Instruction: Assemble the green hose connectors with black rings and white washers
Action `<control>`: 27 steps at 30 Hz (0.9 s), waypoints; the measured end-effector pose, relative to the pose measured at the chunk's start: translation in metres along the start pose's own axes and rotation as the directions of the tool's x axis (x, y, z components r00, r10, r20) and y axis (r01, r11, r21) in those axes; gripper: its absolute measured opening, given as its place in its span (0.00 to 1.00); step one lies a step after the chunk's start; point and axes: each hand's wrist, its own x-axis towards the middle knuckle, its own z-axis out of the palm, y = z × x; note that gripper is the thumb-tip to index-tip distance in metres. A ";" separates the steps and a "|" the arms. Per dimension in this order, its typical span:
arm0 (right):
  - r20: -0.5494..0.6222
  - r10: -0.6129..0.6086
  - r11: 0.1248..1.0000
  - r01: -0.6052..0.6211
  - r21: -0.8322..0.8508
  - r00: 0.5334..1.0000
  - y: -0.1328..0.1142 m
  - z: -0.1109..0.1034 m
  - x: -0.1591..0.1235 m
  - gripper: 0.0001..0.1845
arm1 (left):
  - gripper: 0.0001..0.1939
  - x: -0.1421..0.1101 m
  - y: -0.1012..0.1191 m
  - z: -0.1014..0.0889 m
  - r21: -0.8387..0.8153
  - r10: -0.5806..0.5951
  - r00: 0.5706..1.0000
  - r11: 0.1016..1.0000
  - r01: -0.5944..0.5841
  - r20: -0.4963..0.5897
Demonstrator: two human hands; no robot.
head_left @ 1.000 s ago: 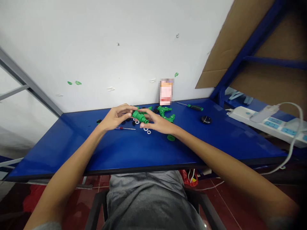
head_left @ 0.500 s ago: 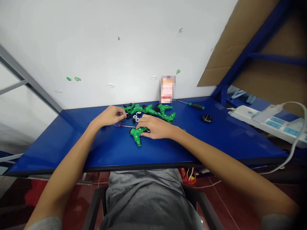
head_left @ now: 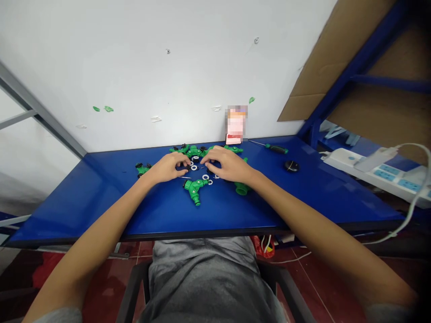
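Note:
My left hand (head_left: 167, 167) rests on the blue table (head_left: 141, 211) with its fingers curled over small black and white parts; what it grips is hidden. A thin metal shaft (head_left: 185, 177) pokes out beside it. My right hand (head_left: 227, 165) lies opposite with its fingers spread and arched over the same parts, fingertips near a pile of green hose fittings (head_left: 194, 151). A green Y-shaped fitting (head_left: 195, 187) lies loose on the table just in front of both hands. White rings (head_left: 206, 178) lie next to it. A green cap (head_left: 241, 188) sits under my right wrist.
A lone green fitting (head_left: 142, 169) lies left of my left hand. A green-handled screwdriver (head_left: 276, 149) and a black round object (head_left: 291, 166) lie to the right. A white power strip (head_left: 377, 175) with a cable sits on a shelf at far right. The wall is close behind.
The green Y-shaped fitting went from both hands down onto the table. My right hand let go of it and moved back to the pile; my left hand shifted right toward the small parts.

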 end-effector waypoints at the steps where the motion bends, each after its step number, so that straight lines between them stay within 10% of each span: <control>1: -0.010 0.008 1.000 -0.008 -0.001 1.000 0.000 0.001 0.000 0.14 | 0.09 -0.001 0.002 -0.002 -0.043 -0.003 1.000 0.999 0.002 -0.019; 12: 0.100 0.097 0.972 -0.073 -0.222 0.990 0.001 0.012 0.005 0.14 | 0.15 0.001 0.022 0.001 -0.488 -0.186 0.979 0.864 0.126 -0.077; 27: 0.185 0.185 0.896 -0.088 -0.435 0.965 -0.002 0.020 0.013 0.13 | 0.17 0.001 0.027 0.002 -0.637 -0.256 0.966 0.750 0.179 -0.030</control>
